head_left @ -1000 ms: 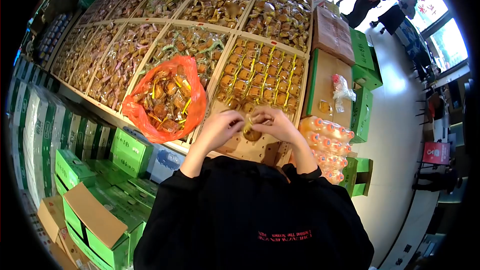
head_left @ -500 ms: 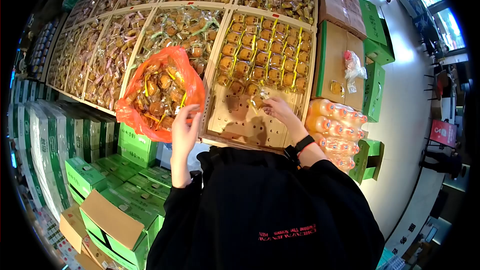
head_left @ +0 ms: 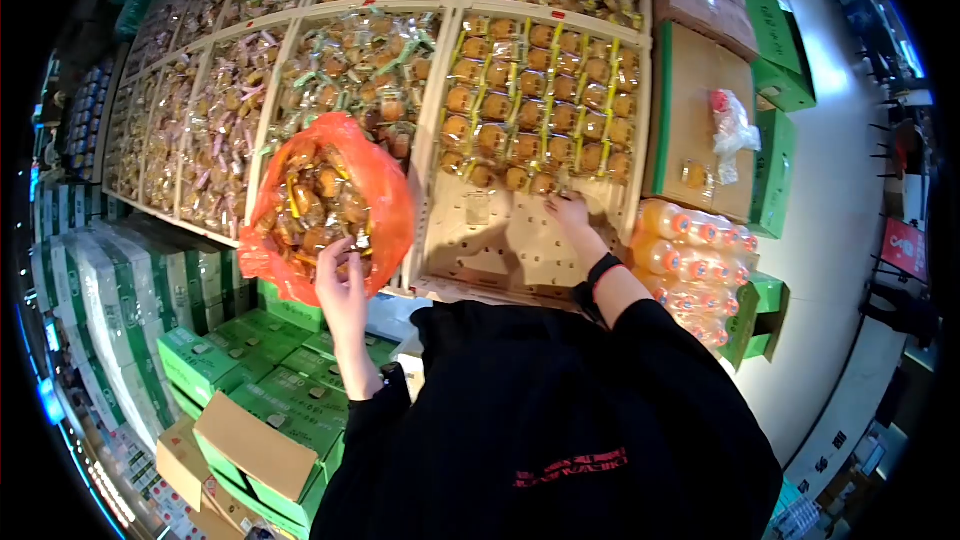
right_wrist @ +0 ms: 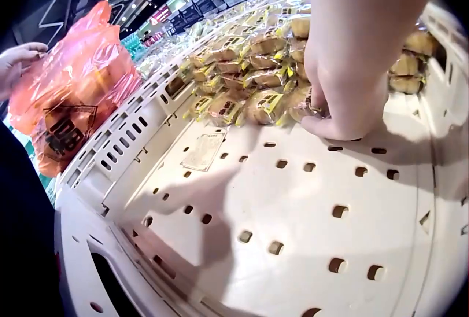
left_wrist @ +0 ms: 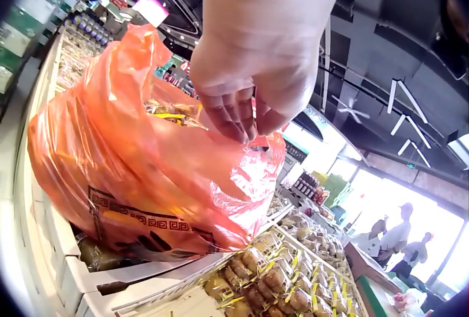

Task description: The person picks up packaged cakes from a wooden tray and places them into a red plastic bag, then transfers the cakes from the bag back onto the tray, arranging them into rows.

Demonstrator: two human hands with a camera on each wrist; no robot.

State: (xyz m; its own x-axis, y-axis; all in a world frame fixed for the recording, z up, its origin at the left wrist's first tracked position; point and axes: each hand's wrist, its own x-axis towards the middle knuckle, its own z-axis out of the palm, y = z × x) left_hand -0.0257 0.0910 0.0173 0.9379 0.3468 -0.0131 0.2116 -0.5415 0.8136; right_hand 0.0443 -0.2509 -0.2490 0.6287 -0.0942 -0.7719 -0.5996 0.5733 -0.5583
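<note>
My left hand (head_left: pixel 342 278) reaches over the mouth of an orange plastic bag (head_left: pixel 392 230) filled with wrapped pastries (head_left: pixel 310 202). In the left wrist view its fingers (left_wrist: pixel 233 112) point down at the bag's rim, slightly bent, thumb apart from them. My right hand (head_left: pixel 568 212) is low inside a pale perforated plastic crate (head_left: pixel 520 265), at the front end of the rows of wrapped pastries (head_left: pixel 540 90). From the right wrist, that hand's fingers and thumb pinch a wrapped pastry (right_wrist: pixel 299 103) in the front row; its far side is hidden.
Bins of loose wrapped pastries (head_left: pixel 350 80) spread to the left and back. A clear packet (head_left: pixel 478 208) lies on the crate floor. Packed orange drink bottles (head_left: pixel 690 260) and a cardboard box (head_left: pixel 690 120) stand on the right. Green cartons (head_left: pixel 270 380) fill the lower left.
My hands, together at one pastry a second ago, have parted. The left has moved over the orange bag; the right has carried a pastry to the front row.
</note>
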